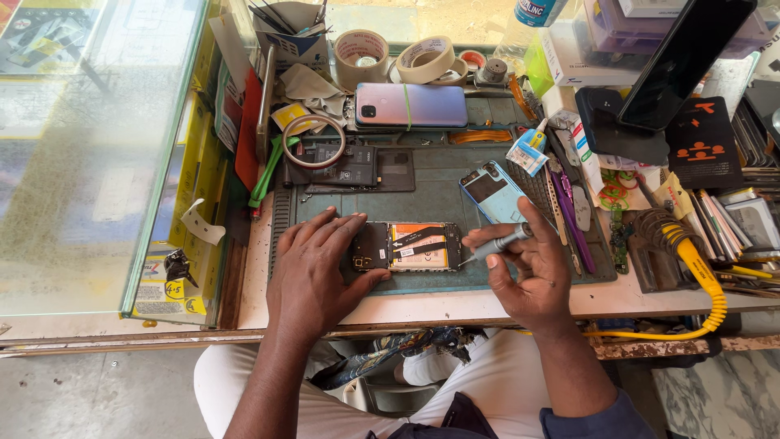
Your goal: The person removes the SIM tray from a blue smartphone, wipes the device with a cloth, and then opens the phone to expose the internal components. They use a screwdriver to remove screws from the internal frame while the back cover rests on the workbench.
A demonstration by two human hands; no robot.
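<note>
Left hand (pixel 313 268) lies flat, fingers spread, pinning the left end of the opened phone (pixel 406 246) on the green mat (pixel 439 195) at the near edge of the worktop; right hand (pixel 528 268) grips a screwdriver (pixel 497 244), tip at the phone's right end. Back cover is off and the insides are exposed, so opening looks done, inner work apparently still under way. Count: one opened phone, one screwdriver, one blue back cover (pixel 494 191) just beyond, one whole phone (pixel 410 106) farther off, three tape rolls (pixel 426 58) at the far edge.
</note>
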